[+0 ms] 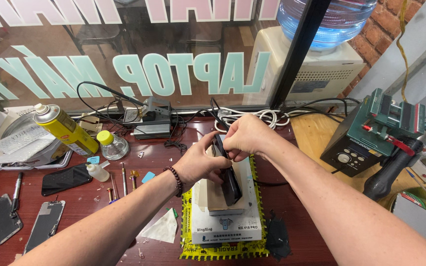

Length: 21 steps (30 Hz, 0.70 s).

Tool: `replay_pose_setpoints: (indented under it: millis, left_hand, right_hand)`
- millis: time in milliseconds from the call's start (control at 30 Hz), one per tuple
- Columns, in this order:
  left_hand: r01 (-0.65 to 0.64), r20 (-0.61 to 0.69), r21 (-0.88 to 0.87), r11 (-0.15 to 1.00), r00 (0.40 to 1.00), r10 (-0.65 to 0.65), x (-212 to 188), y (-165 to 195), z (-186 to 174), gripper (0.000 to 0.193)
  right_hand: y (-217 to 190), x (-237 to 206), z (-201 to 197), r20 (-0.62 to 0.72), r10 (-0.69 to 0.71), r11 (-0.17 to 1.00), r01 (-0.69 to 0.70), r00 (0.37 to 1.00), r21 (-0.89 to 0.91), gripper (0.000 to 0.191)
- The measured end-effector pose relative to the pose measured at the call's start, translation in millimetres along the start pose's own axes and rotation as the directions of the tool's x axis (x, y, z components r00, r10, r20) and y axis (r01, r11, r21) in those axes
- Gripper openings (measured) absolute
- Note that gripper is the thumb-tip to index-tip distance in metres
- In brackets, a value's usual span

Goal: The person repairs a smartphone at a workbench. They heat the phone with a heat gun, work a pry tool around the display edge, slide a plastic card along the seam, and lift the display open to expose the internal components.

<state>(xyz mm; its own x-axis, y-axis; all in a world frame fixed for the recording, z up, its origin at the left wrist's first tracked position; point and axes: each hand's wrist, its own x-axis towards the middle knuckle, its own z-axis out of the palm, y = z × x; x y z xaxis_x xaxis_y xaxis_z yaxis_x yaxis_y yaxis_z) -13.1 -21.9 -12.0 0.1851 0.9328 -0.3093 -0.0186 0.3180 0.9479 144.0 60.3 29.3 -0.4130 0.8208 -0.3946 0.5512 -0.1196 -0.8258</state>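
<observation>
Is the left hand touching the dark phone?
Touching. The head view shows the left hand with its fingers wrapped against the edge of the dark phone.

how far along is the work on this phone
Done, by the look of it: two stripped phone panels lie at the left of the desk, with small tools beside them. In hand: the left hand and right hand both grip a dark phone held on edge over the white heating pad. Left: the phone looks unopened, though its seam is hidden.
</observation>
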Motion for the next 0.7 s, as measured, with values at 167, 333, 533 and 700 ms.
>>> replay_pose_setpoints:
  millis: [167, 333, 533, 700]
  left_hand:
    - [0.038, -0.025, 0.027, 0.999, 0.999, -0.037, 0.7, 0.1, 0.2, 0.093]
    - [0.043, -0.042, 0.053, 0.998, 0.998, -0.041, 1.5, -0.6, 1.9, 0.093]
    - [0.053, -0.049, 0.069, 0.996, 0.998, -0.049, 3.6, -2.2, 1.5, 0.091]
    - [0.045, -0.049, 0.063, 0.997, 0.998, -0.042, 5.0, -5.1, 0.1, 0.09]
  right_hand:
    - [-3.9, 3.1, 1.0, -0.012, 0.02, 1.0, -0.02, 1.0, -0.009, 0.005]
    - [-3.5, 7.5, -0.1, -0.004, 0.017, 1.0, -0.017, 1.0, 0.017, 0.005]
    - [-1.3, 14.9, -2.1, 0.009, 0.027, 0.999, -0.027, 1.0, 0.03, 0.007]
    - [-0.6, 16.9, -2.2, 0.012, 0.019, 0.999, -0.019, 1.0, 0.027, 0.008]
